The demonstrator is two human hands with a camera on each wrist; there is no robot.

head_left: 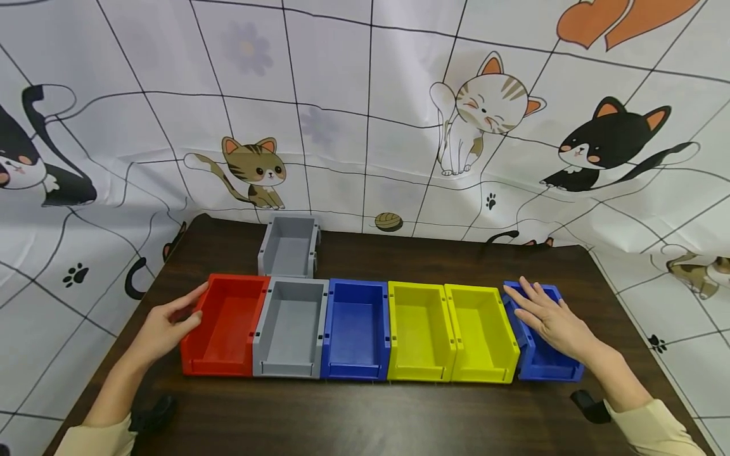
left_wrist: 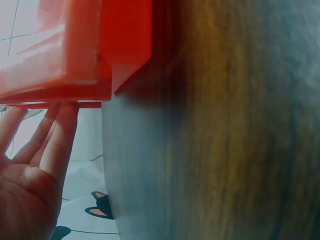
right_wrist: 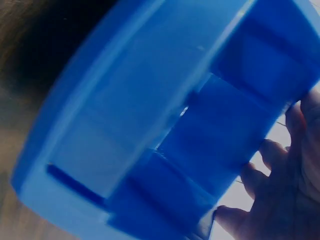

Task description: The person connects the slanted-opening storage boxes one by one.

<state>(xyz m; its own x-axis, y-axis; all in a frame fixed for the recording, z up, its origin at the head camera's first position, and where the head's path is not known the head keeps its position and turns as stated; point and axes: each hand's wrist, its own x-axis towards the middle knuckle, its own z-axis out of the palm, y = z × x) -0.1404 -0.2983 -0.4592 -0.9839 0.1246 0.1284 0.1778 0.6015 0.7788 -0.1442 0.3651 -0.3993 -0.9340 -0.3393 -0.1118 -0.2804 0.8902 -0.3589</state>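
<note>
At the left end of a row of plastic bins, my left hand point(head_left: 162, 329) has its fingers and thumb against the outer left wall of a red bin point(head_left: 225, 335). The left wrist view shows those fingers point(left_wrist: 62, 135) fairly straight, their tips touching the red wall. At the right end, my right hand point(head_left: 556, 320) lies over a blue bin point(head_left: 550, 367), which is slightly turned beside the row. Its fingers stretch across to the bin's left rim. From the right wrist, fingertips point(right_wrist: 252, 175) show along the blue rim.
Between them stand a grey bin point(head_left: 289, 335), another blue bin point(head_left: 356, 335) and two yellow bins point(head_left: 419, 335), side by side. A second grey bin point(head_left: 291, 244) sits behind the row. The dark wooden table point(head_left: 365, 415) meets a cat-print cloth point(head_left: 342, 139) at the back.
</note>
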